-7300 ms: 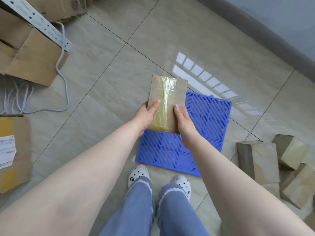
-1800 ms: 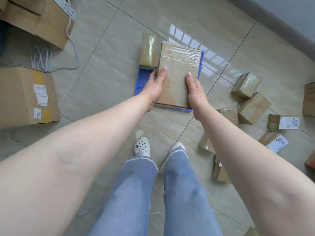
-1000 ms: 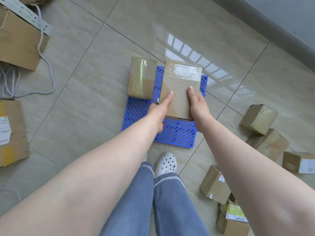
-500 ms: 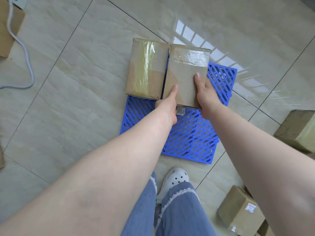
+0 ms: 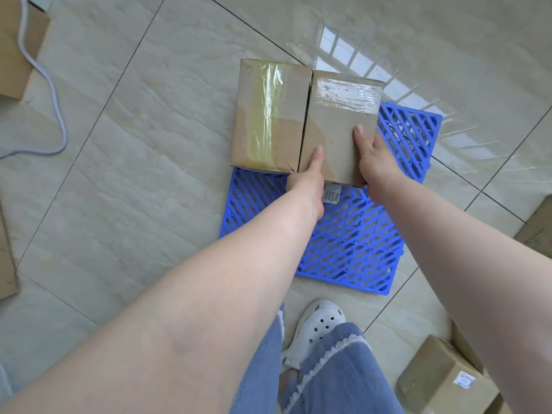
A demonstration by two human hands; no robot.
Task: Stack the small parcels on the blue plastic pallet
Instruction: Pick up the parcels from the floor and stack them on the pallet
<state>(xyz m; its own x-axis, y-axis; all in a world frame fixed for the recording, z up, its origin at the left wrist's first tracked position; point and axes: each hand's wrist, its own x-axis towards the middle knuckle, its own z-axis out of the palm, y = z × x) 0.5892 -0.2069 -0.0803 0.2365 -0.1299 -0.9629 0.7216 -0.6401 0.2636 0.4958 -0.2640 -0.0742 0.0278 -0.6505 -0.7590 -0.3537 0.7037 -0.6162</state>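
Note:
The blue plastic pallet (image 5: 355, 234) lies flat on the tiled floor in front of my feet. A taped brown parcel (image 5: 265, 118) rests on its far left corner. Pressed against that parcel's right side is a second brown parcel (image 5: 337, 127) with clear tape across its far end and a barcode label on its near face. My left hand (image 5: 307, 183) grips its near left edge with the thumb on top. My right hand (image 5: 376, 162) grips its near right edge the same way. Whether this parcel's underside touches the pallet is hidden.
Loose brown parcels sit on the floor at the lower right (image 5: 448, 380) and right edge (image 5: 537, 228). Larger cardboard boxes (image 5: 15, 55) and a white cable (image 5: 44, 85) lie at the left. My white shoe (image 5: 316, 327) stands just short of the pallet's near edge.
Both hands have carried the second parcel forward and down until it sits against the first parcel on the far part of the pallet. My head has moved closer.

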